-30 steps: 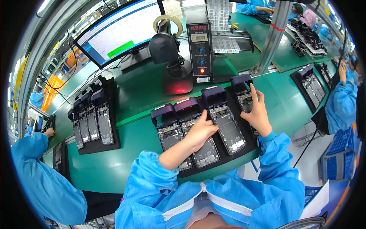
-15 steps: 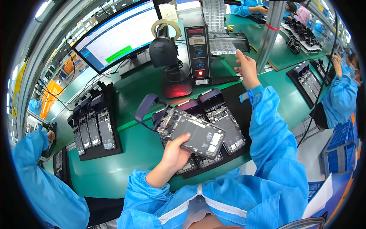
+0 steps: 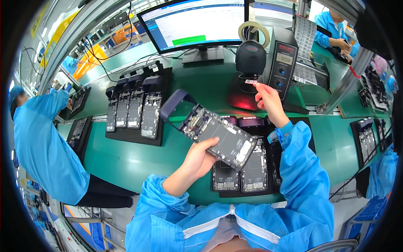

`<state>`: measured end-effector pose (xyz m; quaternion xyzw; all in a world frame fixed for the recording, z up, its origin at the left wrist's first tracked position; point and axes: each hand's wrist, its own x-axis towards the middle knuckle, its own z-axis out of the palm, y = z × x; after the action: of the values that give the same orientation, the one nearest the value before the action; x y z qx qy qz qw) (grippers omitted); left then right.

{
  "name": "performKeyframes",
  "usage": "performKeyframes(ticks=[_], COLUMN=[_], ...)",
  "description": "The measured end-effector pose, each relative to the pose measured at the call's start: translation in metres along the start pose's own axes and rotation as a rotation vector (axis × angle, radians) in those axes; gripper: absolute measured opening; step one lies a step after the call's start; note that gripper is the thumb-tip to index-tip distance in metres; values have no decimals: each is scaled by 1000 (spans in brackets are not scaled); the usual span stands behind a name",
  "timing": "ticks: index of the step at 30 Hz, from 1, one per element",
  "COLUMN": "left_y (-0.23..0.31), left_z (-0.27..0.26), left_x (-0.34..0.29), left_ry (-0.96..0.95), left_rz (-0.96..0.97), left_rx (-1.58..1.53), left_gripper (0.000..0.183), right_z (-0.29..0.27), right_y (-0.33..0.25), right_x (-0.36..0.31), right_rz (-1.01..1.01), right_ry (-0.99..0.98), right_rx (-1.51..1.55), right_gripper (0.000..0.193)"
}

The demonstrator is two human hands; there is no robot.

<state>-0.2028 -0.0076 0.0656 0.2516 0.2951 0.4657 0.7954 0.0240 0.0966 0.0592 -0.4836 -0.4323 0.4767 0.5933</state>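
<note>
My left hand [image 3: 196, 163] grips an opened handheld electronic device [image 3: 222, 140], its thumb on the dark battery face. Circuit boards show along its edges, and a dark purple frame [image 3: 178, 98] hangs from its upper left end. Between the thumb and fingertips of my right hand [image 3: 270, 103] is a small white label [image 3: 251, 82] with red light on it. That hand is just in front of a black barcode scanner [image 3: 250, 56] on a stand. Below the held device, similar opened devices [image 3: 254, 168] lie on a black tray, partly hidden by my right sleeve.
A black label dispenser [image 3: 283, 59] with a label strip [image 3: 304, 35] stands right of the scanner. Behind are a monitor [image 3: 193, 21] and a tape roll [image 3: 265, 31]. Another tray of devices [image 3: 151, 115] lies left. Co-workers in blue sit at both sides; a metal post [image 3: 350, 80] rises right.
My right hand has come from beside the label strip to the scanner's front, now pinching a label. The view has swung right. My left hand keeps hold of the device.
</note>
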Motion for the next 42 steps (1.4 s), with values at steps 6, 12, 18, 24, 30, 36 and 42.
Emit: performKeyframes(ticks=[6, 12, 18, 24, 30, 36, 42], left_y=[22, 32, 15, -5, -18, -21, -23], left_z=[30, 32, 45, 50, 44, 38, 38], left_x=[72, 120, 75, 19, 32, 46, 43], left_ry=[-14, 69, 55, -207, -380, -401, -397], left_rz=[208, 318, 434, 864, 558, 464, 490], left_rx=[-27, -92, 89, 1138, 913, 873, 941], left_gripper=[25, 20, 21, 48, 61, 62, 63], right_z=[-11, -27, -23, -3, 3, 3, 3], right_y=[-10, -63, -85, -88, -87, -85, -82], right_x=[-7, -43, -83, -129, -134, -132, -134], right_rz=[-250, -551, -637, -755, -804, -764, -791], right_ry=[123, 119, -87, -380, -446, -336, -286], right_rx=[361, 529, 293, 53, 214, 136, 60], right_gripper=[21, 25, 24, 52, 40, 32, 32])
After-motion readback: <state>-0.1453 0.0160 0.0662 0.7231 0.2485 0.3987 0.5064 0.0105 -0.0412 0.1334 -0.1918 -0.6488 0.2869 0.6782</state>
